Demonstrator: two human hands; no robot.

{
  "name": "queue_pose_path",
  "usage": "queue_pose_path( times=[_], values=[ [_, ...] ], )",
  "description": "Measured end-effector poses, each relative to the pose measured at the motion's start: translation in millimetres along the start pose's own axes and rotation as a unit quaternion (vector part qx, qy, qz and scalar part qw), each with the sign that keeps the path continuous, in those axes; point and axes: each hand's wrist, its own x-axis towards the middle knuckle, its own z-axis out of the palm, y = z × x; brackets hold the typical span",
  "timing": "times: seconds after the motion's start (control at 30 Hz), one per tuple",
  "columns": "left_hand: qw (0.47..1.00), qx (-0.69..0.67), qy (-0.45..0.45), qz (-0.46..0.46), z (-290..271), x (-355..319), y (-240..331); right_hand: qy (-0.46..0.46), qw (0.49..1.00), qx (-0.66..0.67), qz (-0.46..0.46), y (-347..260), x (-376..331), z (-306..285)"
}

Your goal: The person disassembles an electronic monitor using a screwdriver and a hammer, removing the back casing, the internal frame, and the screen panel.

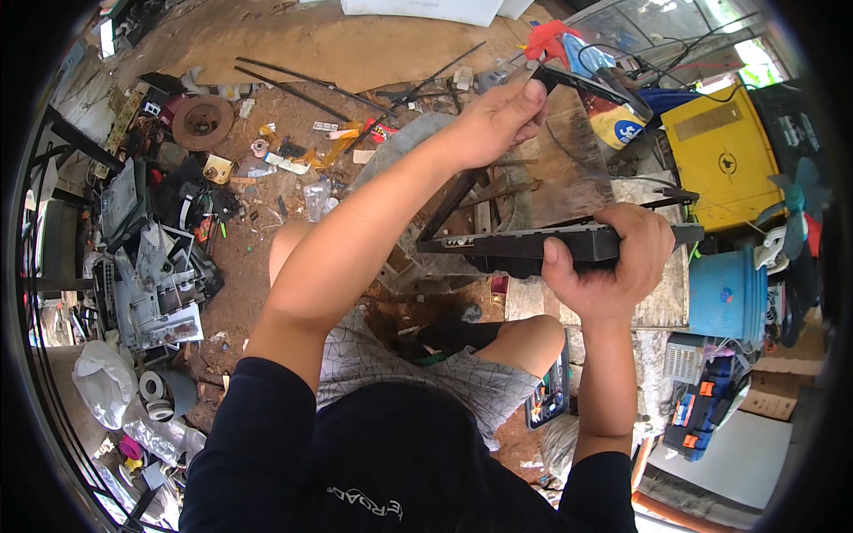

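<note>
We see L hand stretched fwd pinching far corner of black frame, R hand clamping its near side, littered floor L of frame.

Wkshp w/ strewn scrap parts

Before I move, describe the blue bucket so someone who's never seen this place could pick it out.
Look past the right hand, gripping a long black casing, to the yellow box at the picture's right. Just below it in the picture is the blue bucket. Its light blue colour sets it apart from the yellow box above and the grey slotted basket below.
</note>
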Motion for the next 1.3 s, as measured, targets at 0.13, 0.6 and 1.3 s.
queue_pose_path(
  times=[0.13,0.6,1.3],
  values=[
    [0.997,0.009,0.063,-0.047,-11.7,13.3,0.9,0.012,1.000,-0.007,0.003,-1.6,-6.5,-6.2],
    [0.997,0.066,0.034,0.012,-6.8,9.2,-9.1,-0.055,0.995,-0.018,0.081,-60.6,-101.2,-98.2],
    [0.964,0.228,0.133,-0.023,78.2,1.8,21.1,0.187,0.977,0.063,0.086,31.8,-53.8,-88.8]
  ],
)
